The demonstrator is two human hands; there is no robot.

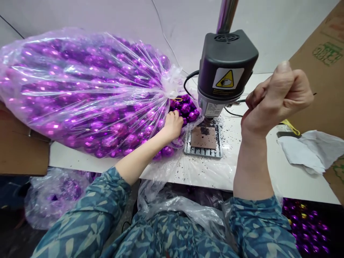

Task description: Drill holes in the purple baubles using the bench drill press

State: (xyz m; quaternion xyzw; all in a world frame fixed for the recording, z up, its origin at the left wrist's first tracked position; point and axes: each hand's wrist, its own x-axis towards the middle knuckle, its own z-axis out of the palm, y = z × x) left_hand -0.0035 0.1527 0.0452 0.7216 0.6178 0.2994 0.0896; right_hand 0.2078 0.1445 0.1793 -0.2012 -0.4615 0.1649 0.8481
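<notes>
My left hand (pixel 174 125) is at the edge of a heap of shiny purple faceted balls (pixel 186 108), touching them with its fingers curled. Its fingertips are hidden, so I cannot make out what is in them. My right hand (pixel 276 93) is raised and closed in a fist around the thin lever (pixel 242 101) of a small drill press (pixel 228 64). Under the press head lies a flat brown block (pixel 203 138) with a hole in it, on a slotted metal base (pixel 204 153). Dark shavings are scattered over the block and around it.
A large tied clear bag (pixel 80 93) full of purple balls fills the left side. White cloths (pixel 311 150) lie on the white table (pixel 271 157) at right, beside a cardboard box (pixel 319 82). More purple balls (pixel 309 225) are below the table, lower right. Another cardboard box (pixel 21 143) stands left.
</notes>
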